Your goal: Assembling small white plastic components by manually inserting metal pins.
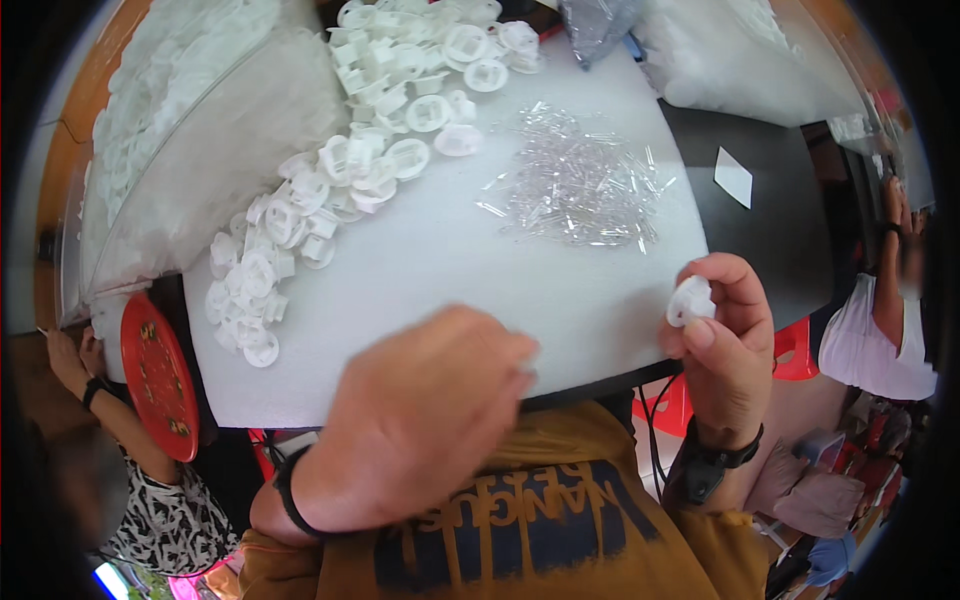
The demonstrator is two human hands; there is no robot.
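Note:
Between the thumb and fingers of my right hand (735,325), off the right edge of the foam sheet, is a small white round plastic part (688,301). My left hand (430,400) is over the near edge of the sheet, blurred by motion; its fingers point right and I cannot make out whether they hold anything. A long heap of white plastic ring-shaped parts (350,165) runs from the back down the left side. Farther back on the right lies a pile of thin clear plastic pieces (585,185).
White foam sheet (400,280) covers the dark table (770,250). Large clear bags of white parts stand at back left (240,130) and back right (740,60). A white diamond-shaped card (733,178) lies right. A red round tray (160,378) is at left. Other people's arms show on both sides.

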